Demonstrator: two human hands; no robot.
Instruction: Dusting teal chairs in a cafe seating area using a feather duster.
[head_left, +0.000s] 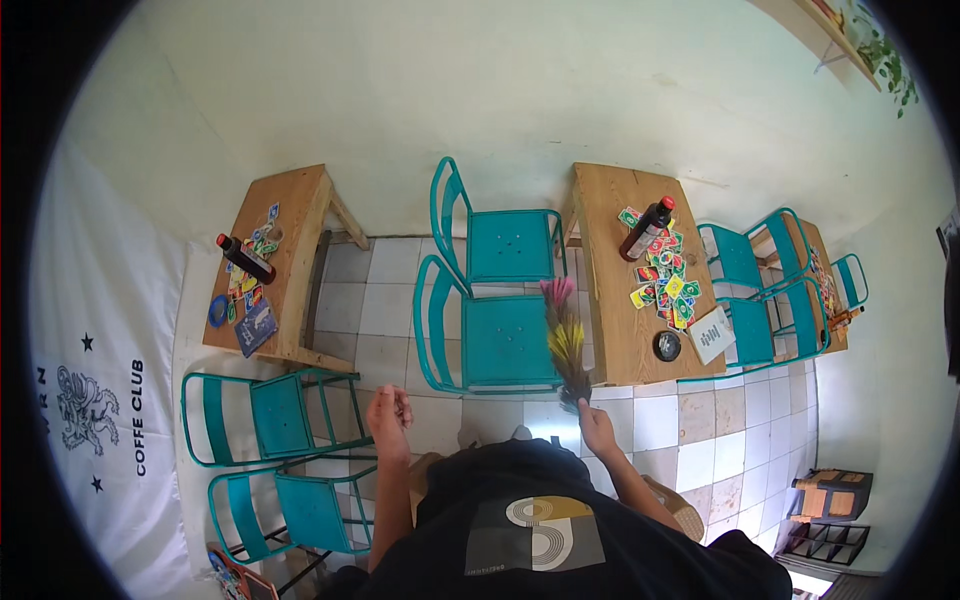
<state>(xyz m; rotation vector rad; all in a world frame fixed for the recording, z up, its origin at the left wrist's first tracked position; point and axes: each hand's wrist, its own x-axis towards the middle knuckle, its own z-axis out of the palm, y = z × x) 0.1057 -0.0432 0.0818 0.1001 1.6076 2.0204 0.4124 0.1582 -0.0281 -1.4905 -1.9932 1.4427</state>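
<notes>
My right hand (596, 427) grips a feather duster (568, 345) by its lower end, and the handle is hidden inside the fist. Its feathers run from dark grey through yellow to a pink tip. They point away from me, overlapping the right edge of a teal metal chair seat (506, 341) beside a wooden table (611, 300). My left hand (390, 416) hovers over the tiled floor, fingers loosely curled and thumb apart, with nothing visible in it. Nearest to it are the front legs of another teal chair (281, 420) on the left.
Scattered playing cards (667, 274), a dark bottle with a red cap (647, 229), a black ashtray (666, 346) and a white booklet (711, 335) lie on the right table. A left table (296, 217) bears another bottle (246, 259), cards and blue tape (218, 310). More chairs stand right.
</notes>
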